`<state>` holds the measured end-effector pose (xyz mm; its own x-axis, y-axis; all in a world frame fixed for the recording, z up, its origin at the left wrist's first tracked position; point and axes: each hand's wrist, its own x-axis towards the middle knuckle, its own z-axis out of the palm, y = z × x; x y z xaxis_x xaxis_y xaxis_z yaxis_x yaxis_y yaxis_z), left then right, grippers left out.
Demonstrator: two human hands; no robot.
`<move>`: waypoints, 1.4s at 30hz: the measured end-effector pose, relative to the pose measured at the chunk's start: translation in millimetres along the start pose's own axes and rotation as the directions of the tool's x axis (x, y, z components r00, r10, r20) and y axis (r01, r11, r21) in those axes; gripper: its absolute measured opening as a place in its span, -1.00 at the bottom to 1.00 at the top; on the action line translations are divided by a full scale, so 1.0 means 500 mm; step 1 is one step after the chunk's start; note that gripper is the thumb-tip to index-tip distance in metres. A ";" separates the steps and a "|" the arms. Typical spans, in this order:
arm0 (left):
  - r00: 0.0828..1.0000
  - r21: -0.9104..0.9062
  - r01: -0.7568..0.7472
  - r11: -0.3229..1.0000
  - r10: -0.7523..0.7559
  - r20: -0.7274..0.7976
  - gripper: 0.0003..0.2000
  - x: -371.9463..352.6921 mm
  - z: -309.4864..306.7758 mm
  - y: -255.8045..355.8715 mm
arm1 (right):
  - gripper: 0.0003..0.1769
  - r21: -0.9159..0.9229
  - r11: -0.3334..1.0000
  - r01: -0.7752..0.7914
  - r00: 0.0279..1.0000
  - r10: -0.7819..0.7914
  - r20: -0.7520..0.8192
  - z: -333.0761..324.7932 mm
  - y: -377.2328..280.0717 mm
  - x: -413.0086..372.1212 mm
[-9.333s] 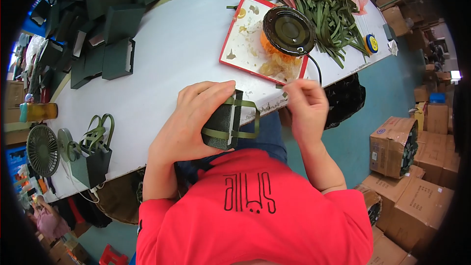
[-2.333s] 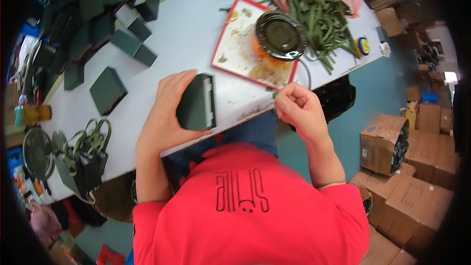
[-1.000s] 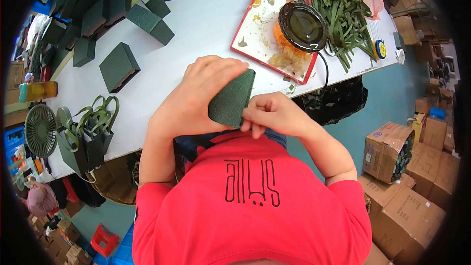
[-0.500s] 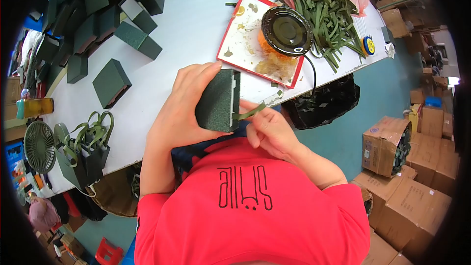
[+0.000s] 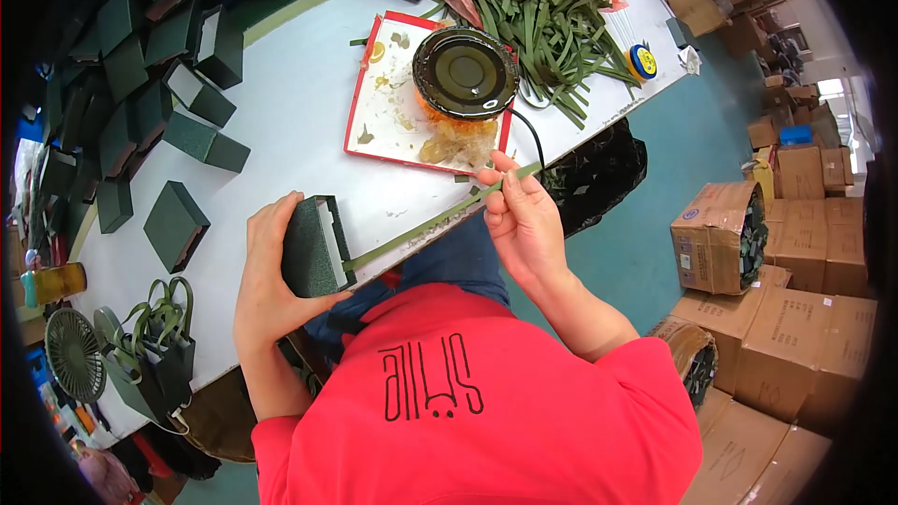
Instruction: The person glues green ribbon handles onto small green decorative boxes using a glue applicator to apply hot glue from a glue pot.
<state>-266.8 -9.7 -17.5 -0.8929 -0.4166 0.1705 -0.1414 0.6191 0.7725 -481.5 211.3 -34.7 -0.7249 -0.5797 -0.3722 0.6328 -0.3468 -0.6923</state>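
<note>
A small dark green box [image 5: 307, 248] is gripped by my left hand [image 5: 265, 276], fingers over its far side and thumb along its near edge. From the box's right, pale-edged side runs a flat green ribbon [image 5: 421, 227], stretched out to the right above the table edge. Its far end is pinched between the thumb and fingers of my right hand [image 5: 524, 224]. Beyond that hand stands a round black-topped pot [image 5: 465, 73] with amber residue down its side, on a red-edged white board [image 5: 350, 131].
Many loose green ribbons [image 5: 538, 23] spill from a pink bag at the back. Green boxes [image 5: 122, 19] are piled at the left. A fan [image 5: 75, 355] and green bags with ribbon handles [image 5: 154, 365] sit front left. Cardboard cartons [image 5: 776, 337] are stacked on the right.
My left hand has moved left with the box. My right hand has moved away from it, drawing the ribbon out long and taut. The whole view has shifted somewhat.
</note>
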 end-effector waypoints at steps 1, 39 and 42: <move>1.000 0.007 -0.003 1.000 0.003 0.011 0.11 0.001 0.000 -0.002 | -0.65 -0.007 1.000 0.030 0.999 -0.030 0.016 -0.001 0.001 0.004; 0.977 -0.005 -0.163 0.987 0.162 0.139 0.02 0.066 0.042 0.042 | -0.74 -0.422 0.906 0.035 0.999 -0.039 0.000 -0.007 -0.069 0.119; 0.977 -0.051 -0.158 0.986 0.163 0.136 0.03 0.065 0.037 0.038 | -0.77 -0.453 0.888 0.080 0.997 -0.066 0.046 0.003 -0.065 0.081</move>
<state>-306.3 1.1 -8.5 -0.9538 -0.2155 0.2094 0.0232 0.6421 0.7663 -531.2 197.8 -26.3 -0.7519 -0.5888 -0.2967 0.3806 -0.0202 -0.9245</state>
